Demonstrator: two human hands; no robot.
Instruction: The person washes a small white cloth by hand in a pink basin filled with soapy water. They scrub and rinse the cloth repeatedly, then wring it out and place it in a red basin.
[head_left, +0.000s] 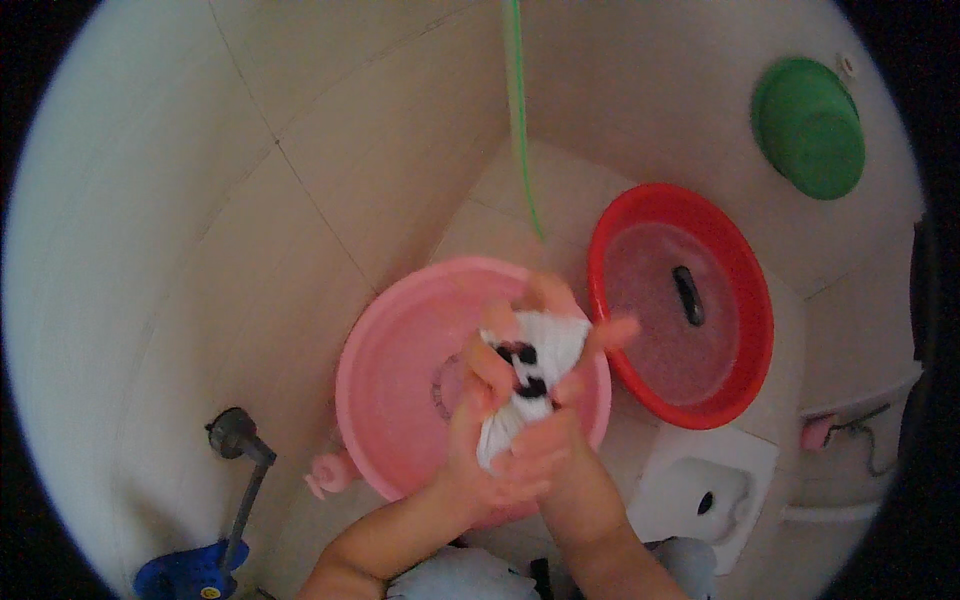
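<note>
A white knitted cloth item with black patches (559, 339), perhaps a sock, is bunched up between my two hands. My left hand (480, 420) grips it from the left, its fingers curled over the fabric. From the right, my right hand (551, 446) wraps around the lower part of it. Both hands are blurred, and the fingers cover much of the cloth. They are above the right side of a pink plastic basin (397, 360), which has a dark printed ring on its bottom.
Right of the pink basin stands a red basin (754, 330) of cloudy, foamy liquid, with a dark oblong object (688, 295) in it. A squat toilet (675, 480) is at lower right. A green basin (810, 127) hangs on the wall. A green hose (520, 112) descends from above.
</note>
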